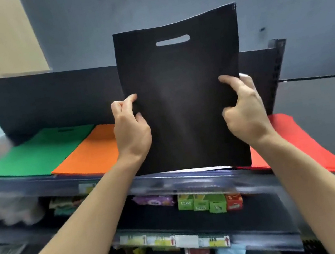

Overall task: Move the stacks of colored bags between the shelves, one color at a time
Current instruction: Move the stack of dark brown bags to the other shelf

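Observation:
A stack of black bags [181, 94] with a cut-out handle stands upright over the top shelf [108, 177], held by both hands. My left hand [130, 128] pinches its left edge. My right hand [243, 108] grips its right edge, fingers curled round the front. On the shelf lie a green stack [34, 152] at the left, an orange stack [91, 152] beside it, and a red stack [296, 143] at the right, partly hidden behind the black bags. A thin white edge shows under the black stack's bottom.
The shelf has a dark back panel [52, 101] and a post [279, 60] at its right end. Lower shelves hold green boxes [203, 203], a red box [234, 202], a purple packet [154, 201] and price labels [173, 240]. A grey wall rises behind.

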Motion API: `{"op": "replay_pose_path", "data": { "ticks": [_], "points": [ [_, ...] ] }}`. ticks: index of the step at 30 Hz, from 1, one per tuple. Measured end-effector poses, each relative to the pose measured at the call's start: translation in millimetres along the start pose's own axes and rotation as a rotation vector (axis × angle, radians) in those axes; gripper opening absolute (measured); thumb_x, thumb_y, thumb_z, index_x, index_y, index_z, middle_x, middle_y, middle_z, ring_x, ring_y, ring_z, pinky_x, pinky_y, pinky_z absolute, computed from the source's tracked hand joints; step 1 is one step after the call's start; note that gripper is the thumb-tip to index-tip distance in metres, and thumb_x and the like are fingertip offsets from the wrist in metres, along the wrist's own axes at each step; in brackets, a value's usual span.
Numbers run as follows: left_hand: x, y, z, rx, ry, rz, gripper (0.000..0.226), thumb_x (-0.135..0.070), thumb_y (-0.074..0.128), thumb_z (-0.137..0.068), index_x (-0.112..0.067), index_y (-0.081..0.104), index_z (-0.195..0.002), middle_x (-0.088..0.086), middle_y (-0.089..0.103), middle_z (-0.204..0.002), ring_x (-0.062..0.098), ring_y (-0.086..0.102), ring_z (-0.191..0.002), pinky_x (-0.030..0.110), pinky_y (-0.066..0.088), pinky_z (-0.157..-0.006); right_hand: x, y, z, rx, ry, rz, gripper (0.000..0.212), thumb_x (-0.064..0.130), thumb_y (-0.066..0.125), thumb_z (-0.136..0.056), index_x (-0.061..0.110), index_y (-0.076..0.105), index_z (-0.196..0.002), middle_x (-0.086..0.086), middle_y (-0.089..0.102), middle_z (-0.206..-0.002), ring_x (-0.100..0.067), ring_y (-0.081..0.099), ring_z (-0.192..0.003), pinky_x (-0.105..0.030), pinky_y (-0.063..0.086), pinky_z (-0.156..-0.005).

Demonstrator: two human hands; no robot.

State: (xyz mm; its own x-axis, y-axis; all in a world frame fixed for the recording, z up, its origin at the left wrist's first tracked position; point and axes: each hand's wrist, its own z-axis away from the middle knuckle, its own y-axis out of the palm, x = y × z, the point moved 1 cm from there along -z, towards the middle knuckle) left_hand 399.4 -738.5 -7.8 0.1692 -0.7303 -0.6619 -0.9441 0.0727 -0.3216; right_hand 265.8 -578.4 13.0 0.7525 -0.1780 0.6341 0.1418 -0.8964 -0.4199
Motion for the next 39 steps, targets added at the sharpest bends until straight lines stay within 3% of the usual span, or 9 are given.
{"op": "replay_pose_path", "data": {
  "ticks": [4, 8, 14, 19, 22, 32, 35, 39],
  "points": [
    [43, -40, -13, -0.078, -0.062, -0.061, 0.044, 0.007, 0.043, -0.089, -0.007, 0.05, -0.13, -0.001, 0.036, -0.111, 0.003, 0.039, -0.093, -0.014, 0.019, -0.072, 29, 60, -5, 0.082, -0.044, -0.046, 0.071, -0.018, 0.047, -0.069, 0.012, 0.049, -0.133, 0.001, 0.039, -0.136, -0.009, 0.044, -0.119, -0.016, 0.035, -0.1],
    [73, -76, -21, -0.152, -0.121, -0.154, 0.043, 0.008, 0.043, -0.089, -0.005, 0.05, -0.129, 0.008, 0.042, -0.118, 0.005, 0.04, -0.094, -0.012, 0.021, -0.075, 54, 109, -8, 0.177, -0.091, -0.13, 0.07, -0.018, 0.047, -0.072, 0.012, 0.047, -0.135, 0.002, 0.035, -0.139, -0.011, 0.043, -0.122, -0.023, 0.038, -0.103],
    [105, -125, -39, -0.234, -0.18, -0.298, 0.042, 0.007, 0.043, -0.089, -0.007, 0.051, -0.128, 0.011, 0.044, -0.124, 0.023, 0.051, -0.105, 0.008, 0.028, -0.084, 87, 174, -15, 0.302, -0.126, -0.236, 0.07, -0.019, 0.049, -0.075, 0.013, 0.044, -0.138, 0.0, 0.031, -0.143, -0.017, 0.039, -0.13, -0.033, 0.039, -0.107],
    [147, -177, -50, -0.277, -0.249, -0.361, 0.042, 0.004, 0.042, -0.09, -0.011, 0.049, -0.129, 0.007, 0.042, -0.125, 0.023, 0.054, -0.105, 0.03, 0.044, -0.094, 130, 235, -10, 0.384, -0.16, -0.273, 0.069, -0.019, 0.049, -0.076, 0.014, 0.044, -0.137, -0.003, 0.029, -0.145, -0.021, 0.039, -0.13, -0.035, 0.042, -0.105],
    [180, -212, -62, -0.284, -0.27, -0.372, 0.043, 0.004, 0.043, -0.091, -0.012, 0.048, -0.13, 0.006, 0.042, -0.125, 0.024, 0.056, -0.1, 0.034, 0.046, -0.092, 160, 274, -4, 0.39, -0.178, -0.285, 0.069, -0.019, 0.05, -0.076, 0.013, 0.044, -0.137, -0.003, 0.03, -0.145, -0.022, 0.041, -0.13, -0.035, 0.042, -0.105],
    [295, -352, -121, -0.245, -0.234, -0.439, 0.041, 0.006, 0.042, -0.088, -0.01, 0.053, -0.125, 0.009, 0.045, -0.124, 0.024, 0.054, -0.104, 0.027, 0.041, -0.093, 278, 416, 40, 0.375, -0.128, -0.262, 0.07, -0.018, 0.045, -0.075, 0.011, 0.042, -0.138, -0.004, 0.026, -0.147, -0.02, 0.039, -0.13, -0.03, 0.038, -0.107],
    [330, -371, -136, -0.231, -0.243, -0.427, 0.04, 0.006, 0.042, -0.088, -0.009, 0.053, -0.124, 0.008, 0.045, -0.123, 0.021, 0.053, -0.108, 0.015, 0.034, -0.088, 297, 448, 42, 0.364, -0.125, -0.238, 0.07, -0.018, 0.043, -0.074, 0.011, 0.043, -0.137, -0.006, 0.027, -0.146, -0.02, 0.039, -0.13, -0.031, 0.037, -0.107],
    [368, -373, -154, -0.2, -0.256, -0.399, 0.039, 0.004, 0.043, -0.09, -0.011, 0.053, -0.125, 0.007, 0.045, -0.124, 0.02, 0.053, -0.108, 0.017, 0.036, -0.089, 305, 484, 34, 0.368, -0.102, -0.194, 0.07, -0.018, 0.043, -0.075, 0.012, 0.042, -0.138, -0.004, 0.027, -0.147, -0.018, 0.036, -0.132, -0.024, 0.033, -0.108]
  ]
}}
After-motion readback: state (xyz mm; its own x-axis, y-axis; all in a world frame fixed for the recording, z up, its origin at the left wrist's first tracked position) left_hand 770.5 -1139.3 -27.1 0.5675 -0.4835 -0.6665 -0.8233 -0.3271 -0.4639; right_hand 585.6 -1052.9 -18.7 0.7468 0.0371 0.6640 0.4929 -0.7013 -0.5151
